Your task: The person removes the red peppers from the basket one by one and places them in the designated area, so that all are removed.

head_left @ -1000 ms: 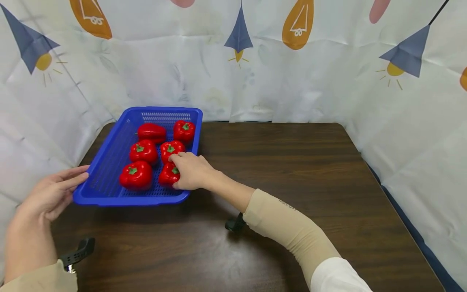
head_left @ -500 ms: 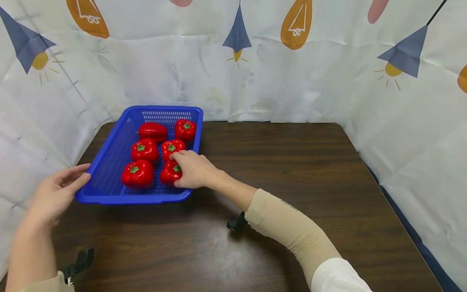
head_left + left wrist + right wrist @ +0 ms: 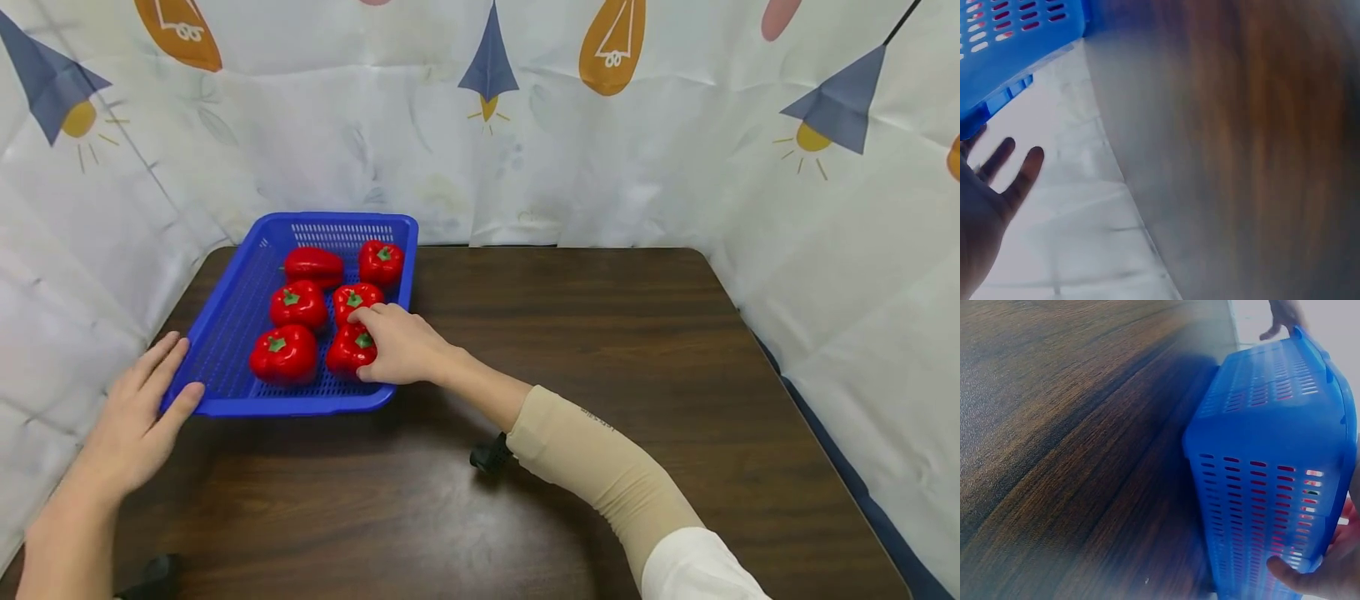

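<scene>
A blue plastic basket (image 3: 225, 333) with slotted sides holds several red bell peppers, among them one lying on its side (image 3: 313, 267) and a big one (image 3: 283, 356) at the front. My right hand (image 3: 405, 343) reaches over the basket's right rim, thumb and index finger around the front-right bell pepper (image 3: 349, 353). In the right wrist view, one finger (image 3: 1285, 570) lies against the outside of the slotted wall. My left hand (image 3: 138, 421) is at the front-left corner, fingers spread and straight along the rim. The left wrist view shows its fingers (image 3: 1025, 172) beside the basket's edge.
The basket stands at the left of a dark wood-grain table (image 3: 585, 367), close to its back edge. A pale printed curtain (image 3: 660, 167) encloses the back and sides. A black wrist mount (image 3: 491, 454) hangs below the right forearm.
My left hand has gone from gripping the basket's left rim to lying with straightened, spread fingers at the corner. My right hand keeps its place at the pepper.
</scene>
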The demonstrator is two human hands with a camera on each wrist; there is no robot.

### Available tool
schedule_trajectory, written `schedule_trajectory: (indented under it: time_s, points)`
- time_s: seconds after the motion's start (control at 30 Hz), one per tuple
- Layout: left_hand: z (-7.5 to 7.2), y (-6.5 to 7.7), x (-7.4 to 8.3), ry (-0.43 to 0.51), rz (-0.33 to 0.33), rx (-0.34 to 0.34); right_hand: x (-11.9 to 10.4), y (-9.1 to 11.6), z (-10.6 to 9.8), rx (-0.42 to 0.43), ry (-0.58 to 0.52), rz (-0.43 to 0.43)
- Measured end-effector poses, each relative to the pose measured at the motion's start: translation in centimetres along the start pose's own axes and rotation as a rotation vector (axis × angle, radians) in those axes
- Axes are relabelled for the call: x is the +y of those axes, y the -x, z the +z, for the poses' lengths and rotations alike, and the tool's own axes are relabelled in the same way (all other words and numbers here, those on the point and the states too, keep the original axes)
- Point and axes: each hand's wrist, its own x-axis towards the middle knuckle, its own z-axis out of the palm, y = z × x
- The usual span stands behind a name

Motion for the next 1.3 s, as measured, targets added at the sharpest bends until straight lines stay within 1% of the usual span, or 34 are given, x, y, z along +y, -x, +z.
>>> schedule_trajectory:
  time_s: [0.07, 0.13, 0.23, 0.4, 0.5, 0.63, 0.73, 0.9, 1.0, 1.1, 1.3]
  points:
    - [0.0, -0.1, -0.2, -0.049, 0.072, 0.014, 0.0, -0.1, 0.0, 0.006, 0.003, -0.007]
    - [-0.1, 0.0, -0.2, -0.075, 0.100, 0.002, 0.1, -0.1, 0.0, 0.008, 0.004, -0.015]
    - [-0.2, 0.0, -0.1, -0.088, 0.097, -0.019, 0.1, 0.1, 0.0, 0.018, 0.008, -0.021]
    - [-0.2, 0.0, 0.1, -0.083, 0.071, -0.052, -0.1, 0.4, -0.2, 0.049, 0.017, -0.018]
    - [-0.2, 0.1, 0.2, -0.075, 0.065, -0.061, -0.4, 0.7, -0.4, 0.068, 0.020, -0.009]
    - [-0.2, 0.1, 0.1, -0.044, 0.069, -0.044, -0.8, 1.0, -1.2, 0.102, 0.018, -0.018]
    - [-0.1, -0.1, 0.1, -0.028, 0.075, -0.031, -1.0, 1.4, -2.1, 0.123, 0.002, -0.047]
    - [-0.1, -0.2, 0.2, -0.036, 0.089, -0.016, -1.0, 2.4, -3.8, 0.165, -0.030, -0.098]
    - [-0.1, -0.2, 0.2, -0.047, 0.115, -0.001, -0.5, 3.1, -4.8, 0.186, -0.056, -0.115]
    - [0.1, -0.2, 0.2, -0.041, 0.133, 0.015, 0.3, 3.9, -6.0, 0.208, -0.100, -0.115]
    - [0.0, -0.8, -0.2, -0.006, 0.142, 0.037, 3.2, 5.9, -8.1, 0.301, -0.173, -0.124]
